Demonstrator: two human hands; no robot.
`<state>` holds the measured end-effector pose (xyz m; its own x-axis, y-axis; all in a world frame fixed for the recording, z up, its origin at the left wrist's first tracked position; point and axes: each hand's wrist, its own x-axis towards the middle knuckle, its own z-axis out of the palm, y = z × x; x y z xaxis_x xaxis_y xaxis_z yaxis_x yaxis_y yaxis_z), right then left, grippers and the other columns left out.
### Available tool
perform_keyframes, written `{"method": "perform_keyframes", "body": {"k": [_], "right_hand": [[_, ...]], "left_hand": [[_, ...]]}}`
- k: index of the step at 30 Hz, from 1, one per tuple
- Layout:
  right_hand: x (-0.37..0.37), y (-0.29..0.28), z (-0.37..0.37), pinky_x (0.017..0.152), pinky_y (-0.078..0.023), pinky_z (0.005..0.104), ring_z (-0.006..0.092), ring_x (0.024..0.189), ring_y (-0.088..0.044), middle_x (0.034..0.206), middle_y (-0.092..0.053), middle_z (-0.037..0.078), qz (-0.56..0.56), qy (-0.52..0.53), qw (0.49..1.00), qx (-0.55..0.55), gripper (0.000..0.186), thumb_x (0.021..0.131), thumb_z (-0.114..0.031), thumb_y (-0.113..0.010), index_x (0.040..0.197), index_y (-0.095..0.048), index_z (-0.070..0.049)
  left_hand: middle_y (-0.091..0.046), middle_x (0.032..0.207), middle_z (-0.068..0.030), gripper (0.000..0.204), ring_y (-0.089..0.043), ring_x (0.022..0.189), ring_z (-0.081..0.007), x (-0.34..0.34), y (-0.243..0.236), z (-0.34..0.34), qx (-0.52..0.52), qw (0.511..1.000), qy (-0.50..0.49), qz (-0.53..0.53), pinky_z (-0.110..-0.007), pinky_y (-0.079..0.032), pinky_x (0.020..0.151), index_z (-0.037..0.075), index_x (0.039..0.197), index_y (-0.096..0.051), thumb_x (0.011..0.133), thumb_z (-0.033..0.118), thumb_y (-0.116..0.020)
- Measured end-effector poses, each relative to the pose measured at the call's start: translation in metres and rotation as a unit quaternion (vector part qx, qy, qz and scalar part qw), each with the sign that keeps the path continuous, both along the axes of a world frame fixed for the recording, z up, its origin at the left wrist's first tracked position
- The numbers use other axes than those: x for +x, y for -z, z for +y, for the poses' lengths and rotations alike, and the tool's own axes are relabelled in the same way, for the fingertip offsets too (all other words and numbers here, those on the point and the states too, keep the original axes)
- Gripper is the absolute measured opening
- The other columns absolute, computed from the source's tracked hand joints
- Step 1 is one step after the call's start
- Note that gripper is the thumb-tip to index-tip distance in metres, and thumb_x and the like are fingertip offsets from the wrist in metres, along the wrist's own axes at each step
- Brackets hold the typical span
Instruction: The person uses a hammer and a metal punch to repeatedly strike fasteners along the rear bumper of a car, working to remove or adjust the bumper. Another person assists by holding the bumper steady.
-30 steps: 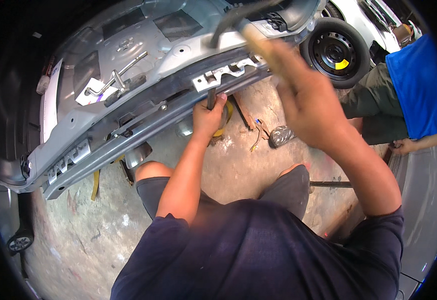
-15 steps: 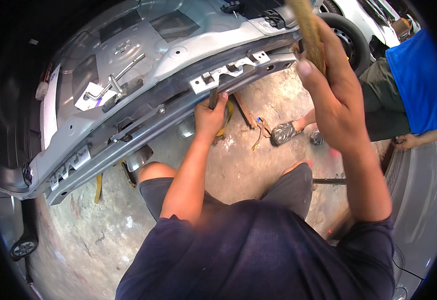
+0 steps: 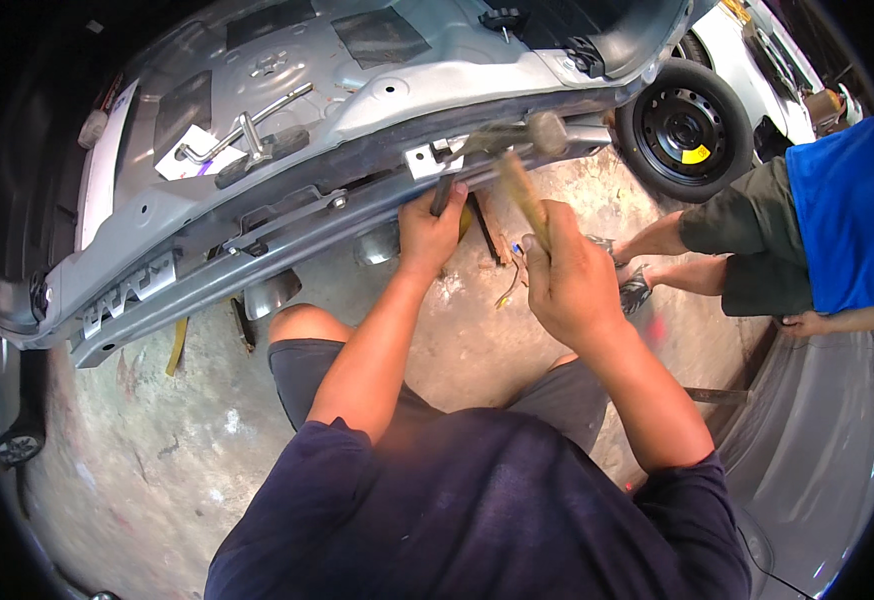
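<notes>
My right hand (image 3: 575, 285) is closed round the wooden handle of a hammer (image 3: 523, 190). The hammer's blurred metal head lies in view over the car's rear edge, just right of a silver bracket (image 3: 422, 160). My left hand (image 3: 427, 235) grips a short dark metal bar (image 3: 443, 195), perhaps a chisel, held upright against the bracket. Its upper end is by the bracket; whether they touch I cannot tell. The bracket is fixed to the long grey bumper beam (image 3: 287, 240), and the hammer hides part of it.
Inside the open trunk (image 3: 287, 100) lies a lug wrench (image 3: 247, 135). A second bracket (image 3: 129, 290) sits at the beam's left end. A spare wheel (image 3: 685, 130) leans at the right, near a person in a blue shirt (image 3: 845, 215). A grey car panel (image 3: 817, 430) borders the right.
My right hand has swung the hammer down and leftward from a raised position to near the bracket. My left hand stays on the bar. The view has shifted slightly, showing more of the wheel.
</notes>
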<state>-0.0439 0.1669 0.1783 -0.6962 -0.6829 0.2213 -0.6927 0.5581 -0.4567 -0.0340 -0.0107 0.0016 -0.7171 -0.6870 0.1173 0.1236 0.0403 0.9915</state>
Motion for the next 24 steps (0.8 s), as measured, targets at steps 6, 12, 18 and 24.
{"method": "perform_keyframes", "body": {"k": [6,12,18,24], "right_hand": [[0.005,-0.006,-0.003,0.063,-0.055,0.0482,0.0438,0.072,-0.072,0.084,-0.07,0.024,0.025,0.009,0.994,-0.107,0.031,0.1,-0.006,-0.063,0.129,-0.051,-0.005],[0.007,-0.019,-0.005,0.064,-0.051,0.0609,0.0544,0.077,-0.066,0.083,-0.069,0.029,-0.02,0.031,0.984,-0.173,0.031,0.098,-0.008,-0.063,0.126,-0.048,-0.005],[-0.004,-0.033,-0.008,0.066,-0.051,0.06,0.054,0.074,-0.066,0.077,-0.066,0.028,0.02,0.012,0.993,-0.117,0.028,0.095,-0.006,-0.062,0.117,-0.045,-0.005],[-0.019,-0.021,-0.001,0.066,-0.053,0.0544,0.0508,0.077,-0.069,0.082,-0.068,0.027,0.004,0.012,1.0,-0.016,0.032,0.097,-0.005,-0.063,0.124,-0.046,-0.004]], "left_hand": [[-0.049,0.065,0.0059,0.045,-0.043,0.068,-0.0068,0.004,-0.008,-0.002,-0.012,1.0,-0.018,-0.004,-0.03,-0.038,0.06,0.001,0.075,-0.066,0.103,0.036,-0.074],[-0.047,0.064,0.006,0.049,-0.041,0.067,-0.0078,0.007,-0.015,0.0,-0.005,0.999,0.002,-0.035,-0.032,-0.037,0.058,0.001,0.072,-0.062,0.102,0.038,-0.074],[-0.045,0.059,0.0013,0.051,-0.04,0.062,-0.0099,-0.003,-0.009,0.0,0.003,1.0,-0.017,-0.011,-0.033,-0.036,0.056,0.0,0.07,-0.059,0.102,0.037,-0.074],[-0.045,0.057,-0.0019,0.052,-0.04,0.061,-0.0112,-0.014,-0.009,0.003,0.025,0.999,-0.025,0.002,-0.035,-0.039,0.057,-0.001,0.07,-0.059,0.102,0.036,-0.075]]}}
